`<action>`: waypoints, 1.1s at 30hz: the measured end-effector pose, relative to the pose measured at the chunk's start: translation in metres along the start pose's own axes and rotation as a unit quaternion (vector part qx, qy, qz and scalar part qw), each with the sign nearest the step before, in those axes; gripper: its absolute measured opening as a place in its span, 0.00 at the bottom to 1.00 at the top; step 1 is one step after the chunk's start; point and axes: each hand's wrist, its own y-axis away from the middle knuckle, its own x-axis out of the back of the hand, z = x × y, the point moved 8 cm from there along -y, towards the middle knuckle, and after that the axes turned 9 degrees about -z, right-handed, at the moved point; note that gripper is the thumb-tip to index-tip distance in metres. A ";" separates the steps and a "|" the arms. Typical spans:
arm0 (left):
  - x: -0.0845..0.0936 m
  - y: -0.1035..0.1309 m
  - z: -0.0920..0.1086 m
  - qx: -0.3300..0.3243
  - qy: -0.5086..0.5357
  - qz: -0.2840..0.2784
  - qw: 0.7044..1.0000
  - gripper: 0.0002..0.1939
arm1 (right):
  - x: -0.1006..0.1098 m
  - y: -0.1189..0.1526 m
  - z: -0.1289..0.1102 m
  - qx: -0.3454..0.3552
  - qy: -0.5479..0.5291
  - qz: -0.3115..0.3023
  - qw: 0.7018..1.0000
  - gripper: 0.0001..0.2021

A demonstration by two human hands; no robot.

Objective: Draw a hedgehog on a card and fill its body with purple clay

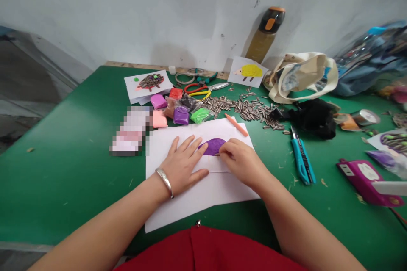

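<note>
White paper sheets [193,203] lie in front of me, and on the top one is a half-round patch of flattened purple clay [213,146]. My left hand [182,163] rests flat on the paper with its fingers spread, the fingertips touching the patch's left edge. At the patch's lower right edge, the fingers of my right hand [238,156] are pinched together. Whatever lies between them is hidden. An orange pen-like stick [236,125] lies on the paper's far edge, beyond my right hand.
Sunflower seeds [251,108] are scattered behind the paper, beside clay packets [181,115] and scissors [219,86]. A blue utility knife [302,156] and a magenta device [369,182] lie to the right. Farther back stand a bottle [263,36] and a cloth bag [300,78].
</note>
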 end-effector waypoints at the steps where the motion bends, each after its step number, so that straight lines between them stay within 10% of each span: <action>1: 0.000 0.000 0.000 0.000 0.001 -0.001 1.000 0.33 | -0.001 0.000 -0.001 0.001 0.005 -0.004 1.000 0.09; 33: 0.000 0.000 -0.002 -0.002 0.015 0.009 1.000 0.34 | -0.018 -0.003 -0.024 0.057 0.119 0.035 0.991 0.11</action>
